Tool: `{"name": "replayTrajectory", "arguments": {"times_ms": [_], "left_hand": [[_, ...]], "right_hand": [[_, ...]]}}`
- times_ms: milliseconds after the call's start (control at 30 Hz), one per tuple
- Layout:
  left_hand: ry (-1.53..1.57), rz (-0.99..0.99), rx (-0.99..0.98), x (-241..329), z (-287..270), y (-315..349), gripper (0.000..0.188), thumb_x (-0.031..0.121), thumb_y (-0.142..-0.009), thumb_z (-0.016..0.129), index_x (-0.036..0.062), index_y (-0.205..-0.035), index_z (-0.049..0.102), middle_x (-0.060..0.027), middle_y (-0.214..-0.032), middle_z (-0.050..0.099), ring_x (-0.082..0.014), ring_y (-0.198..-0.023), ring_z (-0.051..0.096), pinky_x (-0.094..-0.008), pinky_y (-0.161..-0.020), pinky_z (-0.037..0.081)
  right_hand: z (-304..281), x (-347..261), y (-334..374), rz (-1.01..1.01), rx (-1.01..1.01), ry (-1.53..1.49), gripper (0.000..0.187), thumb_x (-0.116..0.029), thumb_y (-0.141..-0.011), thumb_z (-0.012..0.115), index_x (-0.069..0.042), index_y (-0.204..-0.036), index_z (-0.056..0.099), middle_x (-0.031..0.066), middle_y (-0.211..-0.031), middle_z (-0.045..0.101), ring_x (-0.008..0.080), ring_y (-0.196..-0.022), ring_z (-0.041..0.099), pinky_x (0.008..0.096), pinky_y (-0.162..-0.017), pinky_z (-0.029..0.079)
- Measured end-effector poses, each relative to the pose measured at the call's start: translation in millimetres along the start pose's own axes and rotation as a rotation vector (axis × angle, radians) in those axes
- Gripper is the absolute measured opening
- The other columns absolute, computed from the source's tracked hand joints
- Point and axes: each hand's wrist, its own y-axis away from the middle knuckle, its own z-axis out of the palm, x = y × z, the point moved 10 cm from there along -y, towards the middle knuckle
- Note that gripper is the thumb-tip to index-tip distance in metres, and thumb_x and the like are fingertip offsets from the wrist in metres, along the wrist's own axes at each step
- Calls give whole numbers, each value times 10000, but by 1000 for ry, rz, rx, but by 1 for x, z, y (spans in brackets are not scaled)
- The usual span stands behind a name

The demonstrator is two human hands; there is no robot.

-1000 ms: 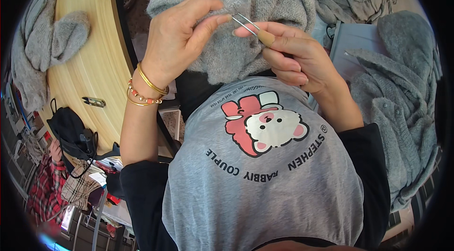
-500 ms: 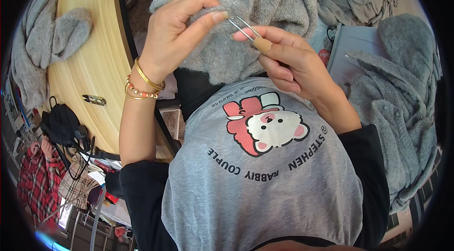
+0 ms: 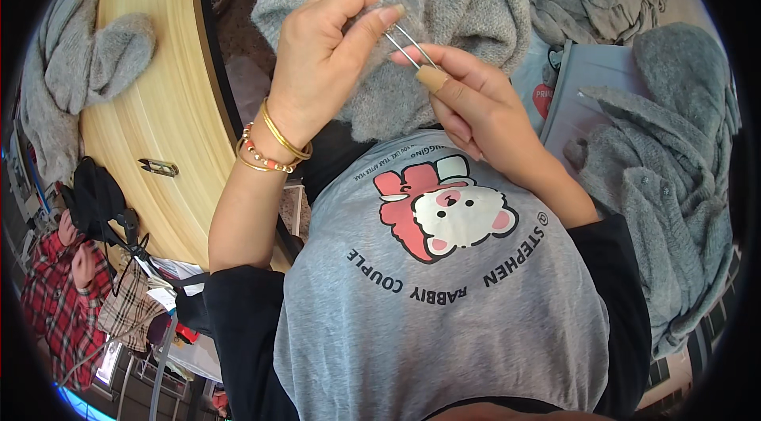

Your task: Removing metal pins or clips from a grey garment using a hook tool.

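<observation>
A fluffy grey knitted garment (image 3: 428, 17) is being held up over the lap, and a small tuft of its fabric is being pinched between the thumb and forefinger of the left hand (image 3: 321, 64). Just to the right of that pinch, a pair of thin metal tweezers (image 3: 406, 44) is being gripped in the right hand (image 3: 476, 108), steadied by a fingertip wrapped in tan tape (image 3: 432, 78); the tips are being pressed narrowly together right at the pinched tuft. Whether a thread is caught between the tips cannot be told.

Compared with a second ago, the left hand is being carried slightly to the right and higher, and the tweezers are being angled more steeply, so the tips are now meeting the fabric directly under the left forefinger instead of lying beside it. Judging by this, the picking at the knit is being taken from approach into contact.

Well to the left of the grip, a pale wooden table (image 3: 158, 104) is carrying another grey knit piece (image 3: 87, 64) and a small metal clipper (image 3: 158, 167).
</observation>
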Motion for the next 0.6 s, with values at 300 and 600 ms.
{"name": "replayTrajectory", "arguments": {"times_ms": [300, 600], "left_hand": [[-49, 22, 174, -2, -12, 1, 102, 122, -842, 650, 24, -865, 633, -80, -685, 565, -192, -571, 538, -275, -527, 421], [-205, 138, -19, 16, -13, -5, 88, 155, -869, 623, 67, -866, 632, -61, -703, 574, -196, -572, 545, -280, -511, 418]], "right_hand": [[-19, -28, -3, -506, 237, 567, 334, -105, -978, 405, -19, -1287, 498, -76, -518, 375, 2, -389, 317, 147, -366, 260], [-13, -8, -2, 121, -202, -158, 313, -159, -996, 414, -20, -1250, 533, -81, -473, 335, -2, -342, 283, 148, -321, 230]]}}
